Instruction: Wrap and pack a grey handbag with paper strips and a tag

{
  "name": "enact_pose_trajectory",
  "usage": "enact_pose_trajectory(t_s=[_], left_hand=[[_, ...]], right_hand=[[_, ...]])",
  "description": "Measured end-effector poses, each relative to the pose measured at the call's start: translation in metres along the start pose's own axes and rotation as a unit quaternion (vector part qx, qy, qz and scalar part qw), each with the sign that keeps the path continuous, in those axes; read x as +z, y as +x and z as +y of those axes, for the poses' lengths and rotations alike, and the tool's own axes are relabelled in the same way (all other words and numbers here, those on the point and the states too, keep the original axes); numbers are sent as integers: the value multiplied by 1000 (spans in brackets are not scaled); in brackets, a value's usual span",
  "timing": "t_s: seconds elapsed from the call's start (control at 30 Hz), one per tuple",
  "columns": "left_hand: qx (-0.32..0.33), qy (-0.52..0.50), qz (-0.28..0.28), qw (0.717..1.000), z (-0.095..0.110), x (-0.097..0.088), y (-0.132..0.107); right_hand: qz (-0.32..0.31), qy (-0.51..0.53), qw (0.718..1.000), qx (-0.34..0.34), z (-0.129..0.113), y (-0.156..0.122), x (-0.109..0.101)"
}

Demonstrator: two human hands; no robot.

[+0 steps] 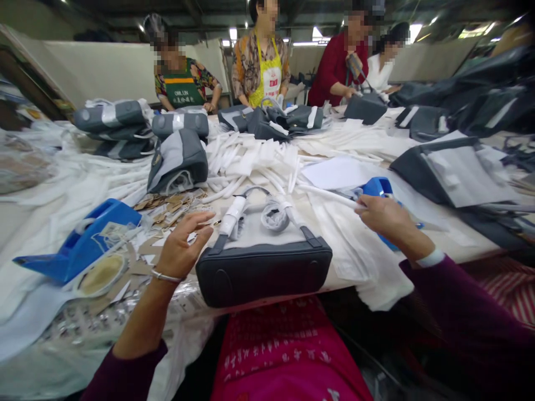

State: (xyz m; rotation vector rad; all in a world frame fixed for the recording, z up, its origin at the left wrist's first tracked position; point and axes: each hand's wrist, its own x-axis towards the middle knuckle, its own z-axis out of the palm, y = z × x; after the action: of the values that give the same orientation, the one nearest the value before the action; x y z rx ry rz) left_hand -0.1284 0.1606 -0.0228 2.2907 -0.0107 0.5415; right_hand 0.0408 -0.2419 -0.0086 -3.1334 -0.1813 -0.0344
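Note:
A grey handbag (263,267) lies on its side at the table's near edge, its handles wrapped in white paper (234,216). My left hand (181,248) hovers just left of the bag with fingers spread and curved, holding nothing. My right hand (384,214) reaches to the right of the bag, its fingers closed on a long white paper strip (326,195) beside a blue tape dispenser (378,188).
A second blue tape dispenser (83,242) sits at the left near paper tags (171,203). White paper strips (254,159) cover the table's middle. Wrapped grey bags (178,159) are stacked behind. Several other people work at the far side. Dark bags (451,167) lie right.

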Motion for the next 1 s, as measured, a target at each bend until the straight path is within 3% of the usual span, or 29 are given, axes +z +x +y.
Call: enact_pose_trajectory(t_s=[0.1,0.2,0.43,0.6,0.8,1.0], left_hand=[[38,31,-13,999,19,-1,-2],[25,14,-10,1000,26,1,-5],[-104,-139,-29,984,18,1,-22],[-127,-178,-45,975,8,3,-34],[-133,-157,-75,976,-6,5,-50],[-127,-173,-99,972,-6,3,-54]], right_hand=[[19,56,998,-10,-2,-7,19],[6,133,991,-31,-5,-8,35],[8,209,978,-25,5,-6,55],[-2,237,971,-31,-7,-8,67],[0,281,959,-35,-26,2,63],[7,297,953,-57,-33,5,41]])
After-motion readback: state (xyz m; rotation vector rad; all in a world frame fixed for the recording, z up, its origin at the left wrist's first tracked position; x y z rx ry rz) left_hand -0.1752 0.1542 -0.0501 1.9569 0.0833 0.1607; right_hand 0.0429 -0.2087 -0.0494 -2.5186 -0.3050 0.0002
